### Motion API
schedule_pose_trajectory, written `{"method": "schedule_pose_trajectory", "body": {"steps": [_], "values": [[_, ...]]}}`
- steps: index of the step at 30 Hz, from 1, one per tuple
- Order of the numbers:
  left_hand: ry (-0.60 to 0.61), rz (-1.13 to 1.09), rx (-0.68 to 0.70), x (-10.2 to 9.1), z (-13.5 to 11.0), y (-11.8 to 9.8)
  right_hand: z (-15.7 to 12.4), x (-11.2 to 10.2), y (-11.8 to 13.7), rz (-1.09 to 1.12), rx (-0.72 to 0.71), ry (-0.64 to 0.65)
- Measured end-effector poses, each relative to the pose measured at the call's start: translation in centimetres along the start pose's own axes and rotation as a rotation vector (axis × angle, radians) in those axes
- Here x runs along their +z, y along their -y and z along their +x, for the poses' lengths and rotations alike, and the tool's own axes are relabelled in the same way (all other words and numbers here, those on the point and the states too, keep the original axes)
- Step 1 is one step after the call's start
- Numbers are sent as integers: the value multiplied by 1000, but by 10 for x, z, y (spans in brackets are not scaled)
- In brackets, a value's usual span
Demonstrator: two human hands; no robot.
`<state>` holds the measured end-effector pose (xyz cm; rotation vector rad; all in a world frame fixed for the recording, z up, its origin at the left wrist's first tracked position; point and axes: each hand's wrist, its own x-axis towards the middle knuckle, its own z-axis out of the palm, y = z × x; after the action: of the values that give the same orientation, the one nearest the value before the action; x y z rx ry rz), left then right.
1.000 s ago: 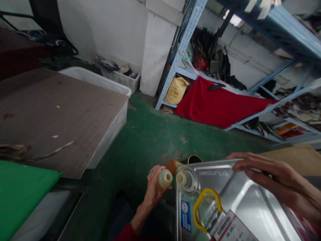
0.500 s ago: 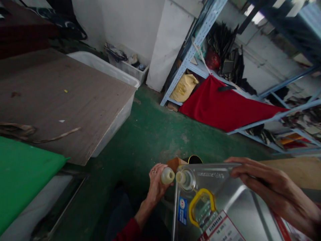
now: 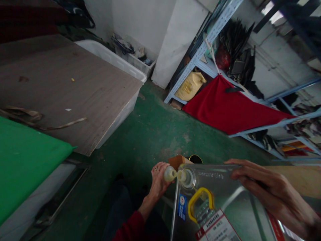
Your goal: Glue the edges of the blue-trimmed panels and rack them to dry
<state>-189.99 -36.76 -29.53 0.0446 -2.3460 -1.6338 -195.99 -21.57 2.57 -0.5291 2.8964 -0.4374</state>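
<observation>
My left hand (image 3: 159, 179) is closed around a small translucent bottle (image 3: 169, 174), its open mouth turned toward the can. Close against it is the pale spout (image 3: 182, 175) of a large metal can (image 3: 233, 194), which lies tilted. The can's top carries a yellow handle (image 3: 189, 208), a blue sticker (image 3: 182, 207) and a white-and-red label (image 3: 218, 229). My right hand (image 3: 265, 184) grips the can's upper edge, fingers over the rim. I cannot make out any liquid passing between spout and bottle.
Behind the can stand a brown cardboard box (image 3: 176, 161) and a dark round container with a yellow rim (image 3: 195, 159). Left is a wooden board (image 3: 82, 90) over a white plastic tub (image 3: 120, 115), beside a green cover (image 3: 30, 164). A blue metal shelf (image 3: 203, 50) with red cloth (image 3: 233, 107) stands ahead.
The bottle's mouth has come closer to the can's spout and turned more toward it. The view has shifted slightly. Both hands keep their holds.
</observation>
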Motion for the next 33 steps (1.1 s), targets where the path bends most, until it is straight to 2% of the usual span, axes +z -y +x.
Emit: {"method": "schedule_pose_trajectory", "body": {"steps": [6,16,24,33], "values": [[-15,8,-26,1,-4,2,2,6,3,-17,-20,1],[-9,8,-89,1,-8,5,11,14,-7,-47,-235,9],[-21,22,-93,2,-10,10,14,19,11,-8,-110,29],[-31,40,-98,6,-17,17,15,25,15,6,-96,5]]}}
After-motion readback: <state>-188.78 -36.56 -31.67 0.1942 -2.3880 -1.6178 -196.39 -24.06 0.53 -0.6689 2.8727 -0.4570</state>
